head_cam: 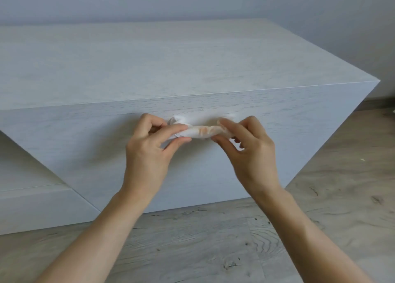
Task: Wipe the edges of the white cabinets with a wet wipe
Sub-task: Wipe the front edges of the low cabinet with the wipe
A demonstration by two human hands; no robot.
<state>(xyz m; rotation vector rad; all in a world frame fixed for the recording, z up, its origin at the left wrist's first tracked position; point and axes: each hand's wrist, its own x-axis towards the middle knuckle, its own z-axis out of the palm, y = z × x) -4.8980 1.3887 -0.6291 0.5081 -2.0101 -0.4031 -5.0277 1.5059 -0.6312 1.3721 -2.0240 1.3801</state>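
A lower white cabinet (32,205) sits at the far left, beside the taller white cabinet (171,73) in front of me. My left hand (147,154) pinches one end of the bunched wet wipe (198,131) between thumb and fingers. My right hand (250,152) pinches the other end, so the wipe stretches between them, in front of the cabinet's face just below its top edge. Wood floor (320,208) lies underneath.

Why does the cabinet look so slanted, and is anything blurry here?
Head view: the wide-angle lens splays the white cabinet edges outward; light is soft and even, no glare. The wet wipe, pinched between left hand and right hand, looks slightly smeared.
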